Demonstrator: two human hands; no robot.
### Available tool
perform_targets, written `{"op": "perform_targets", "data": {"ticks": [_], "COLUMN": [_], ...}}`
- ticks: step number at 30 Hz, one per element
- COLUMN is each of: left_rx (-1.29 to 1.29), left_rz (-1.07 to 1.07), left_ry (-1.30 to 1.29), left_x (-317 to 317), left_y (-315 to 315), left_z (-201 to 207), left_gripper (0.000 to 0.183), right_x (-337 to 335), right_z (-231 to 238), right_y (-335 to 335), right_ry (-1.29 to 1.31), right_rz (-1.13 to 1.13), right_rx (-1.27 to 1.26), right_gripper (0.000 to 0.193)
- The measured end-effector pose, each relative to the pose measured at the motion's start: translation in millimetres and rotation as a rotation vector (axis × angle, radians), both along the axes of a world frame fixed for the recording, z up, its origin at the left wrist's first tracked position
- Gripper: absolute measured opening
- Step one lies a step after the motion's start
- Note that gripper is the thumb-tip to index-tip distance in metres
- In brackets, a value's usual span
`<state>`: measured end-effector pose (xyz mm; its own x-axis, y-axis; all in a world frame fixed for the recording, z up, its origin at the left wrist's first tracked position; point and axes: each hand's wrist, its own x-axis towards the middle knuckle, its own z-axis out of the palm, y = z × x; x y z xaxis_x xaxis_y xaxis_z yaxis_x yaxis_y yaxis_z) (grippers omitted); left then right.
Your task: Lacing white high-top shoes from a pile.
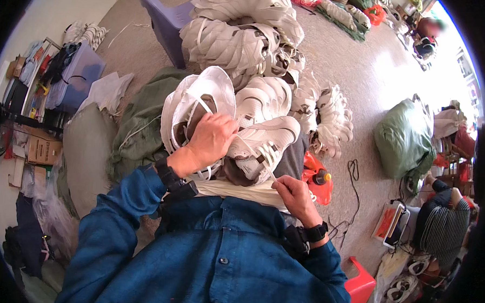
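A white and beige shoe upper with a brown lining lies across my lap, its rounded toe pointing away to the right. White laces cross its front. My right hand is closed on a shoelace at the shoe's near right side. Over the shoe's left side, my left hand has its fingers pinched on another stretch of lace. Under and beside that hand is a stack of white uppers, with brown lining showing inside. More nested uppers lie just beyond the shoe.
Curved stacks of shoe uppers rest on a purple chair ahead. To the right are an orange bag with a bottle, a black cable, a green sack and a red stool. Another person sits at far right.
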<state>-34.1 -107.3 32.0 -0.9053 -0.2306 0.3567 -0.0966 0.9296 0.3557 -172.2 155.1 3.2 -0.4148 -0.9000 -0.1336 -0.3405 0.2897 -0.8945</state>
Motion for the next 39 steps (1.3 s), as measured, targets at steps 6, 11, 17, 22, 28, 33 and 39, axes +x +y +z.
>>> {"op": "perform_targets", "data": {"ticks": [6, 11, 17, 22, 28, 33, 39], "left_rx": [0.263, 0.447, 0.785, 0.885, 0.875, 0.879, 0.866], "left_rz": [-0.138, -0.112, 0.045, 0.056, 0.031, -0.003, -0.009], "left_ry": [-0.166, -0.145, -0.099, -0.195, -0.157, -0.122, -0.088], "left_x": [5.9, 1.1, -16.1, -15.5, -12.2, -11.5, -9.7], "left_y": [73.0, 90.0, 89.7, 87.9, 88.8, 87.2, 87.6], "left_z": [9.8, -37.8, -26.7, -23.4, -26.4, -29.0, -32.6], "left_gripper": [0.020, 0.020, 0.019, 0.018, 0.019, 0.019, 0.018], "right_x": [-17.3, -10.3, -52.3, -90.4, -132.1, -100.9, -11.7], "right_z": [7.6, 68.7, 38.0, 42.3, 36.3, 21.5, 6.9], "right_y": [20.0, 15.2, 77.1, 138.7, 195.3, 123.5, 13.3], "right_ry": [-0.425, -0.758, -1.070, -1.085, -0.816, -0.662, -0.786], "right_rz": [-0.102, -0.235, -0.166, -0.524, -0.772, -0.873, -0.262], "right_rx": [-0.095, -0.357, -0.910, -0.990, -0.924, -0.482, -0.020], "right_gripper": [0.021, 0.030, 0.030, 0.029, 0.022, 0.029, 0.011]}}
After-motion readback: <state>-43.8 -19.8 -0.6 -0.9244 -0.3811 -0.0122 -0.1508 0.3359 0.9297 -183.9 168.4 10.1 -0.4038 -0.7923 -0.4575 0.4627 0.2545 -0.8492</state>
